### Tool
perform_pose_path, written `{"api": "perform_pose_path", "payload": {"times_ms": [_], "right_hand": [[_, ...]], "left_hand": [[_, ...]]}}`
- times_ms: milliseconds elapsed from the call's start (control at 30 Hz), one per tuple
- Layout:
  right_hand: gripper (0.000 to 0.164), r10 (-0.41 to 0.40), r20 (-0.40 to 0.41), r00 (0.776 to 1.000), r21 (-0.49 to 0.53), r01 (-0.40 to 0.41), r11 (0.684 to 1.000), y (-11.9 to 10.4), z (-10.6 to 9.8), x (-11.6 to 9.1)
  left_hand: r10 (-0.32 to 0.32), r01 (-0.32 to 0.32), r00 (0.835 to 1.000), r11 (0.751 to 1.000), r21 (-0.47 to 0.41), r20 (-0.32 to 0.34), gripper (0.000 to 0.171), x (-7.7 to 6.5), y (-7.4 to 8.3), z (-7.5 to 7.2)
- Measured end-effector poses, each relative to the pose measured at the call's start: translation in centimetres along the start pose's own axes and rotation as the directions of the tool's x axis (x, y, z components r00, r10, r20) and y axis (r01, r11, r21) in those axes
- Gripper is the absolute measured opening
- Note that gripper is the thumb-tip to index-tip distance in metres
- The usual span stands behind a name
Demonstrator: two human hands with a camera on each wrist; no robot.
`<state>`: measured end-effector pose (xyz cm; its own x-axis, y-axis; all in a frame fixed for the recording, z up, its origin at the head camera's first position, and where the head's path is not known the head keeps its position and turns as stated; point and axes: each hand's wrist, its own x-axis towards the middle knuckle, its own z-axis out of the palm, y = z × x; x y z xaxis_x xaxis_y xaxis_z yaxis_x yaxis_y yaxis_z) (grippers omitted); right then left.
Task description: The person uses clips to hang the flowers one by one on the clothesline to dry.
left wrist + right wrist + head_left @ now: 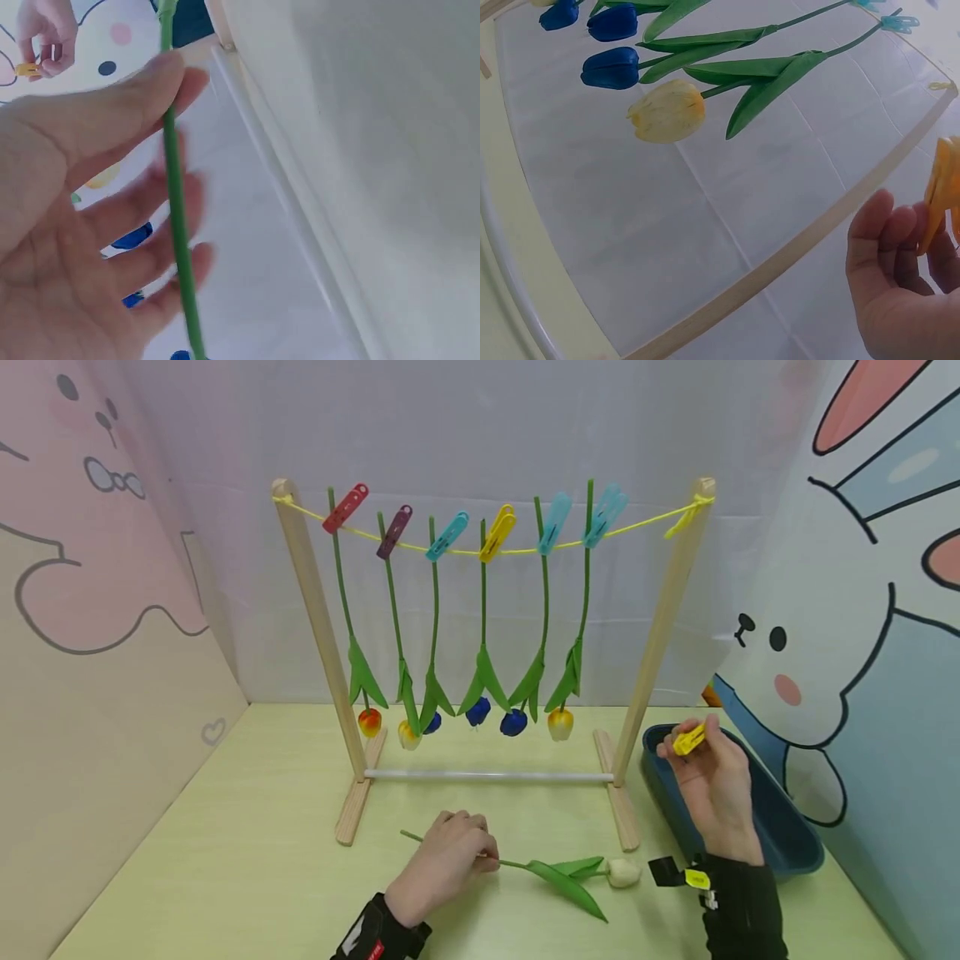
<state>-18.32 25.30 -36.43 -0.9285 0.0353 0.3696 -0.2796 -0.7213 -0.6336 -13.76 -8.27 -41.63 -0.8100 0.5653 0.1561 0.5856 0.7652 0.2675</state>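
Observation:
My left hand (447, 864) pinches the green stem (177, 217) of a white artificial tulip (624, 872) low over the table, its bloom pointing right. In the left wrist view the thumb presses that stem against the fingers. My right hand (712, 781) holds a yellow clothespin (689, 740) between thumb and fingers, above the blue bin. At the edge of the right wrist view the same clothespin (943, 191) looks orange. Several tulips hang upside down from a yellow line (517, 552), each clipped by a clothespin, among them a red one (346, 508) and a yellow one (497, 533).
A wooden frame with a left post (318, 627) and a right post (667, 627) carries the line. A white rod (487, 776) joins the posts low down. At right stands a dark blue bin (806, 852). Printed rabbit panels flank the table (225, 860).

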Motion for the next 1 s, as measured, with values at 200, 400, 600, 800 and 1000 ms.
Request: {"api": "perform_pose_path", "payload": {"times_ms": [200, 400, 600, 800, 1000], "right_hand": [[0.035, -0.008, -0.075, 0.997, -0.020, 0.007, 1.000, 0.1, 0.0, 0.1], [0.032, -0.027, -0.132, 0.991, -0.034, 0.023, 0.999, 0.1, -0.1, 0.0], [0.027, -0.036, -0.138, 0.990, -0.008, 0.036, 0.999, 0.0, 0.1, 0.0], [0.024, -0.042, -0.137, 0.990, -0.039, 0.037, 0.999, 0.0, 0.2, 0.1], [0.025, -0.048, -0.120, 0.992, -0.077, 0.039, 0.996, 0.1, 0.2, 0.1]], "left_hand": [[0.062, -0.028, 0.981, 0.983, 0.180, -0.183, 0.007, 0.2, 0.2, -0.3], [0.156, -0.069, 0.949, 0.950, 0.304, -0.273, 0.009, 0.2, -0.2, 0.0], [0.168, -0.030, 0.919, 0.931, 0.363, -0.355, 0.017, 0.1, -0.8, 0.1], [0.145, -0.032, 0.892, 0.965, 0.259, -0.428, 0.019, 0.2, -1.5, 0.1], [0.009, -0.070, 0.891, 0.991, -0.118, -0.453, 0.009, 0.4, -1.4, -0.4]]}}
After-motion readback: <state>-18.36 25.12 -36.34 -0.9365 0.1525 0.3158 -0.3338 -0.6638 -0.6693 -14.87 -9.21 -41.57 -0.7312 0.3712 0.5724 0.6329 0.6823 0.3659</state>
